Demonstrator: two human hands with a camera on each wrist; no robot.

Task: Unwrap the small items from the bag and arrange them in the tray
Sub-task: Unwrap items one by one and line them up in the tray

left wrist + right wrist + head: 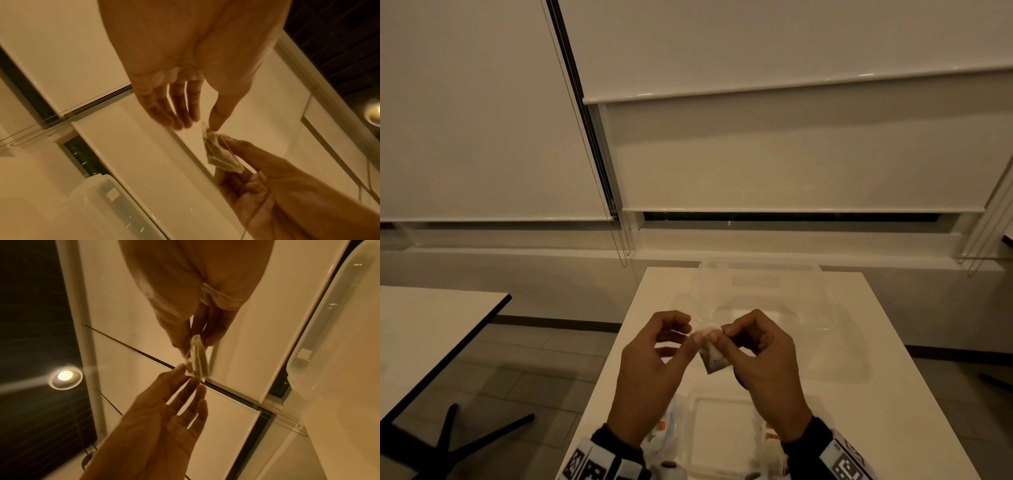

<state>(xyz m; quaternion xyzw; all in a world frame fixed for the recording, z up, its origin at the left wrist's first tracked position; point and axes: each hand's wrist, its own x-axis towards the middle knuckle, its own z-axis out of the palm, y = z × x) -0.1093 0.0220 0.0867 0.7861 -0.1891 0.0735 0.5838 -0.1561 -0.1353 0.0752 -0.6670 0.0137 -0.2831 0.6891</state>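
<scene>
A small pale packet (711, 353) with dark specks hangs above the white table (876, 377), held between both hands. My right hand (717, 334) pinches its top between thumb and forefinger; the right wrist view shows the same right hand (198, 339) on the packet (198, 358). My left hand (693, 332) pinches the packet's upper left corner, thumb tip on the wrapper. In the left wrist view the left hand (205, 125) meets the packet (220, 155) at its end. Below the hands lies a clear shallow tray (717, 428), and a crumpled bag (662, 428) with orange print lies to its left.
A clear plastic box (760, 281) stands at the table's far edge. Something blue (739, 380) shows under my right hand. A second table (431, 329) is off to the left, with a dark chair base (465, 442) on the floor between. Window blinds fill the back.
</scene>
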